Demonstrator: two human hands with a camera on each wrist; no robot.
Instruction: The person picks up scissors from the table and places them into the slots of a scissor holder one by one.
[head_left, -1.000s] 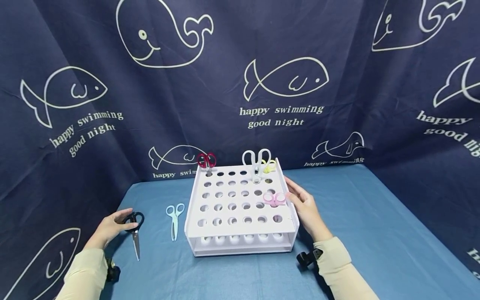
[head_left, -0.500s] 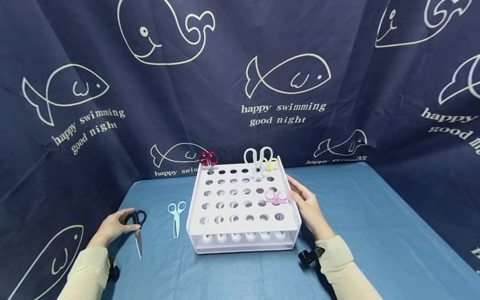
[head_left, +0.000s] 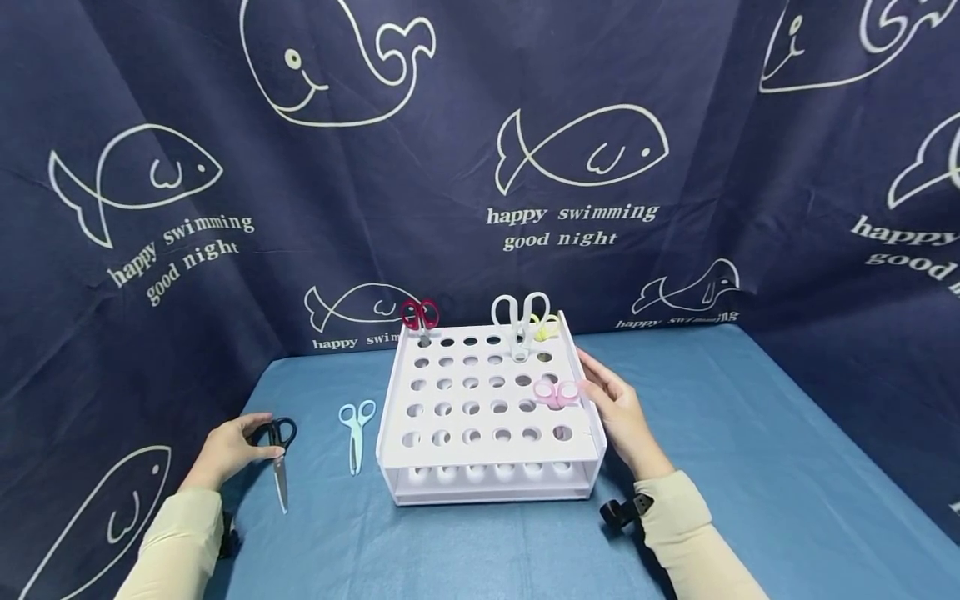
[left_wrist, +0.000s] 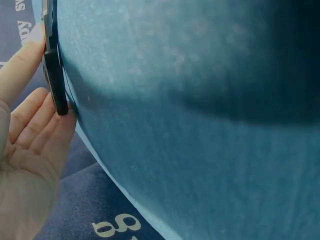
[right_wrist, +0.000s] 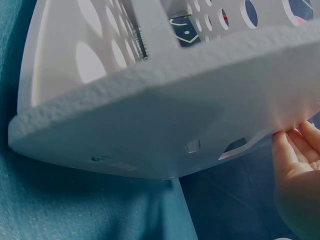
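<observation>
In the head view my left hand [head_left: 228,452] pinches black-handled scissors [head_left: 281,468] by the finger loops, thumb on the near side. The blades point down toward the table's front edge; the left wrist view shows the black handle [left_wrist: 55,82] edge-on between thumb and fingers. To their right lie light-blue scissors [head_left: 356,435]. My right hand [head_left: 622,417] holds the right side of a white perforated rack [head_left: 480,452], fingers against the outer panel [right_wrist: 165,130] and thumb at the top edge. Beside that thumb, pink scissors [head_left: 557,392] sit in a hole.
Red scissors [head_left: 420,315] stand in the rack's back left hole. White scissors [head_left: 521,321] and yellow scissors [head_left: 545,326] stand near its back right corner. A dark blue curtain [head_left: 420,192] with fish drawings hangs behind the blue table [head_left: 712,433].
The head view has shifted slightly, moving the whole scene a little right and up. Both hands keep their holds, with the black scissors and rack in much the same places.
</observation>
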